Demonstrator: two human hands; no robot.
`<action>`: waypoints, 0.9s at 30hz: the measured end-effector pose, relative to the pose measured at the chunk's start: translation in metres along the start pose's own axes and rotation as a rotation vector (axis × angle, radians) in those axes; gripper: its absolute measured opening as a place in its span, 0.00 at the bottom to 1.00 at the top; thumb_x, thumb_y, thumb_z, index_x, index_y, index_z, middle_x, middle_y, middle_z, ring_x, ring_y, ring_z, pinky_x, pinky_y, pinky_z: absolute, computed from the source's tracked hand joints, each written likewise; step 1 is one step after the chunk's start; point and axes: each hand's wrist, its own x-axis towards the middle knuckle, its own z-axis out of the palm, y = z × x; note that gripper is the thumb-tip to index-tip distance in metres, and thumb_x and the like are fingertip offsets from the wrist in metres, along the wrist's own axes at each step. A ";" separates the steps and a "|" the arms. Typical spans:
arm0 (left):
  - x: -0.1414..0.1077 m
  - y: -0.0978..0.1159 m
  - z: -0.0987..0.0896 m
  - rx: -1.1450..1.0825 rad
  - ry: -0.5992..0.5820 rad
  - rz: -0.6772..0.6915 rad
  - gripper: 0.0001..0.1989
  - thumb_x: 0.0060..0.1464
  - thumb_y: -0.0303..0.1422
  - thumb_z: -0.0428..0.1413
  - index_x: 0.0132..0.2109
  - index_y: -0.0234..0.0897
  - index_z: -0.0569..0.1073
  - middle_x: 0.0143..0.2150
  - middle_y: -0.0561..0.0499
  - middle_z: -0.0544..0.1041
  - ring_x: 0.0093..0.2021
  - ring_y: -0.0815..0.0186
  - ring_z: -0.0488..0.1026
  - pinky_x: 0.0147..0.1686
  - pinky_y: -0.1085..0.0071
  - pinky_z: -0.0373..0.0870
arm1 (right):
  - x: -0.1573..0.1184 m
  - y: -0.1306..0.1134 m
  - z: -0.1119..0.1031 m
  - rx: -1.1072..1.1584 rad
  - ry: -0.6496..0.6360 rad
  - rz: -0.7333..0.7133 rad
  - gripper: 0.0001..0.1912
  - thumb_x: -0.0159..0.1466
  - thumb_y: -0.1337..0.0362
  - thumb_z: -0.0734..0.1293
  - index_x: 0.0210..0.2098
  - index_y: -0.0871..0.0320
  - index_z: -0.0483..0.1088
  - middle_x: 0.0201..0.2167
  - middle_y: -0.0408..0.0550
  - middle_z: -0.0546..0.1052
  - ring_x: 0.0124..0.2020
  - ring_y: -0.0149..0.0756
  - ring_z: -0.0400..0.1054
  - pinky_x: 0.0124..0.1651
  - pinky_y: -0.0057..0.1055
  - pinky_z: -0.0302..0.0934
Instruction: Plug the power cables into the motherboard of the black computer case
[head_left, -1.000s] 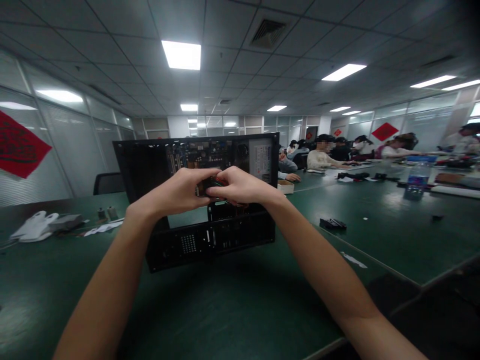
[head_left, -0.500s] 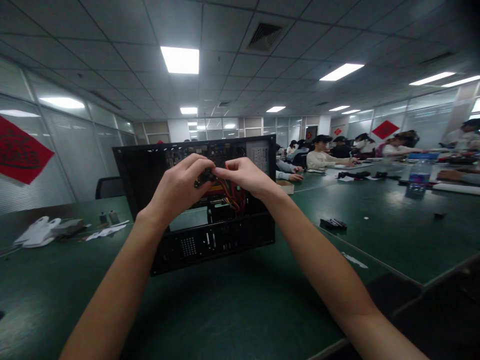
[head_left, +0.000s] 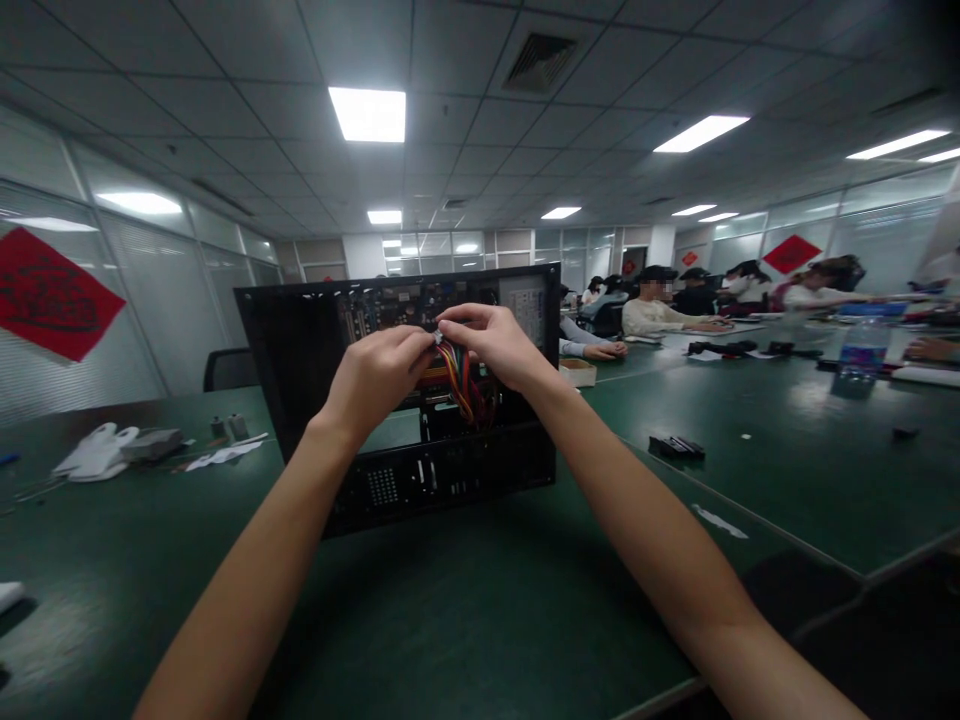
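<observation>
A black computer case (head_left: pixel 450 470) stands on its edge in front of me with its inside facing me. A bundle of coloured power wires (head_left: pixel 460 385) loops up inside it to a small pale connector (head_left: pixel 438 338). My left hand (head_left: pixel 379 375) is closed, its fingertips pinched at the connector's left side. From the right, my right hand (head_left: pixel 495 345) pinches the same connector where the wires come in. Behind the fingers is a motherboard (head_left: pixel 375 308), partly hidden by both hands.
On the green table (head_left: pixel 480 620), a white plastic bag (head_left: pixel 99 452) and a grey box (head_left: pixel 152 445) lie at left. A black part (head_left: pixel 676 447), a paper strip (head_left: pixel 720 521) and a water bottle (head_left: pixel 862 348) are at right. Several people sit farther back.
My left hand has moved in to the connector and its fingers have closed up. The coloured wires now show as a raised loop below my fingertips. The view has shifted slightly.
</observation>
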 end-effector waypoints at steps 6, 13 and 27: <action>-0.005 -0.003 0.012 0.145 -0.020 0.023 0.14 0.66 0.34 0.48 0.47 0.34 0.77 0.46 0.40 0.81 0.43 0.57 0.79 0.43 0.62 0.74 | 0.003 0.012 0.004 -0.175 -0.007 -0.095 0.19 0.67 0.54 0.62 0.45 0.63 0.75 0.41 0.50 0.78 0.41 0.36 0.69 0.44 0.31 0.64; -0.015 -0.020 0.032 0.188 -0.175 -0.035 0.14 0.66 0.33 0.48 0.48 0.34 0.77 0.43 0.41 0.81 0.41 0.58 0.79 0.40 0.64 0.73 | 0.002 0.029 -0.004 -0.702 -0.155 -0.352 0.22 0.68 0.72 0.54 0.56 0.66 0.70 0.58 0.60 0.71 0.60 0.40 0.64 0.66 0.38 0.54; -0.037 -0.026 0.080 -0.049 -0.606 -0.339 0.14 0.61 0.32 0.51 0.48 0.40 0.80 0.48 0.44 0.82 0.50 0.55 0.78 0.46 0.66 0.71 | -0.010 0.080 0.009 -1.364 -0.397 0.041 0.16 0.67 0.74 0.57 0.52 0.65 0.69 0.50 0.66 0.74 0.51 0.50 0.73 0.49 0.38 0.67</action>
